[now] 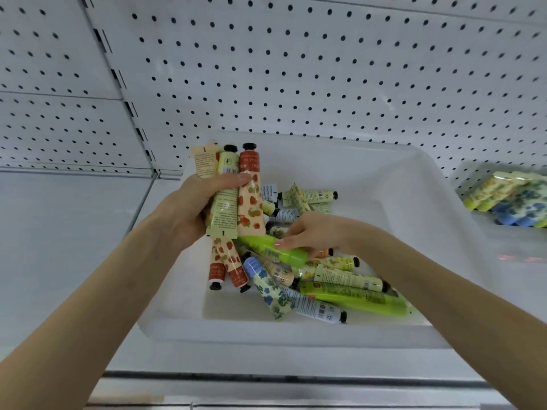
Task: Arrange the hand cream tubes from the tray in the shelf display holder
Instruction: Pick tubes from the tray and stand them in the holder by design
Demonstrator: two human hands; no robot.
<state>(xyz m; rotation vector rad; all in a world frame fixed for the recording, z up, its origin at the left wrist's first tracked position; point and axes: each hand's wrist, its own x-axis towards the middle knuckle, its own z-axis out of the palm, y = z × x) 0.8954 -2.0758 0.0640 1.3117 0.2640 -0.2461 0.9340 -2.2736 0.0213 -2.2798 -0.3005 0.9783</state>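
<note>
Forearms (88,306) reach over the tray (296,332); the left hand (189,208) clutches an upright bundle of tubes (233,202), the right hand (310,232) grips a lime tube (266,247) lying crosswise beneath; the display holder (509,202) sits rightward, nearer the right hand.

Head-worn camera, facing down, close over tray (393,179)

Two hands (192,208) (310,232), one tray (296,332), two bright green tubes (273,250) (355,300).
</note>
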